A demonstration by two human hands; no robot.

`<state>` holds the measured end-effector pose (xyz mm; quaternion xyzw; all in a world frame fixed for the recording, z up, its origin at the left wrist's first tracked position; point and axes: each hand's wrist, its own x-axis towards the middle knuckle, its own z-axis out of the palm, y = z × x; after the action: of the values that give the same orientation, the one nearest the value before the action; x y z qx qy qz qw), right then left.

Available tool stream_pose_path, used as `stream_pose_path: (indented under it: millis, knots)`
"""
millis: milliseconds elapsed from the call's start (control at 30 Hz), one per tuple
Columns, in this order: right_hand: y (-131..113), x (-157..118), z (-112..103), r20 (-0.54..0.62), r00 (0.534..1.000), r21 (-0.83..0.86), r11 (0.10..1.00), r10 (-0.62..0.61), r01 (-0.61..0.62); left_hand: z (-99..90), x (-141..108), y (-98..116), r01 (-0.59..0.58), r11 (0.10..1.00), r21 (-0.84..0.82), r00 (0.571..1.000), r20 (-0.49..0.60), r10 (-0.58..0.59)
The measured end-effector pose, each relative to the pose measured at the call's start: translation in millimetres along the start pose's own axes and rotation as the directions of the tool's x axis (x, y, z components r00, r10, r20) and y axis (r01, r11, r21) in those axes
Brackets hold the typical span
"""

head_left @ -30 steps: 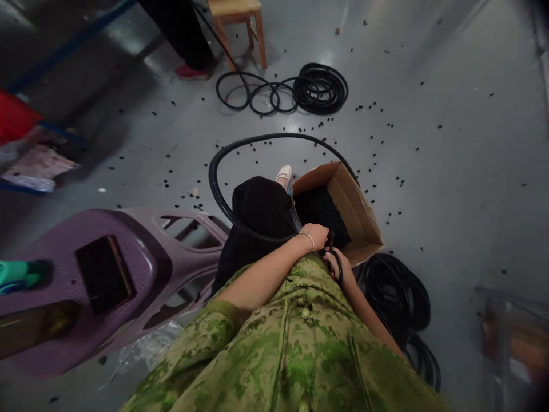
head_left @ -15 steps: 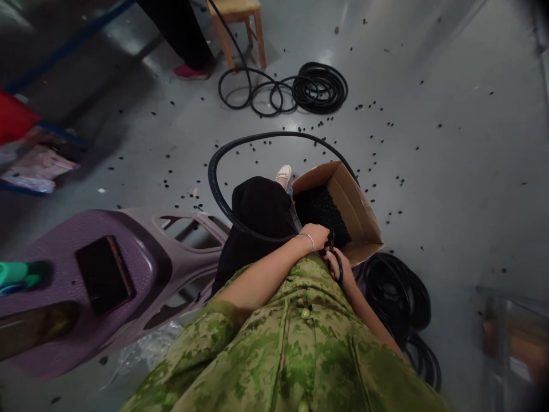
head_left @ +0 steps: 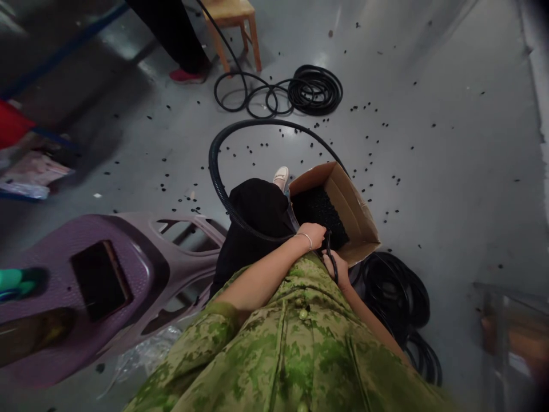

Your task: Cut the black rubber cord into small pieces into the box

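in the head view, the left hand (head_left: 315, 233) is curled snugly round the hose (head_left: 215, 169), its fingertips hidden. the right hand (head_left: 338, 266), just beside it, has its fingers bent about a black-handled tool (head_left: 330, 254); how tightly they squeeze i cannot tell. from the left fingers the hose runs back under the wrist, over the thigh, and arcs ahead to pass behind the box (head_left: 349, 197). that box opens right in front of the fingers, holding black bits (head_left: 317, 209). to the right of the right fingers lies a coil (head_left: 418, 297).
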<state>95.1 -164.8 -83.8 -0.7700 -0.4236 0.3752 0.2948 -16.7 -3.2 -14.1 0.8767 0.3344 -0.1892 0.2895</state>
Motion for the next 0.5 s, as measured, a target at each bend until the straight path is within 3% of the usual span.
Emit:
stream_pose_path:
  millis: [200, 500]
  knots:
    - [-9.0, -1.3, -0.7, 0.021, 1.000, 0.045, 0.999, -0.008, 0.007, -3.6, -5.1, 4.2, 0.105, 0.995, -0.001, 0.994, 0.018, -0.105]
    - [-13.2, -2.0, -5.5, 0.080, 0.997, 0.147, 0.989, 0.010, -0.022, -0.2, -1.5, -0.1, 0.084, 0.996, -0.008, 0.995, 0.058, -0.083]
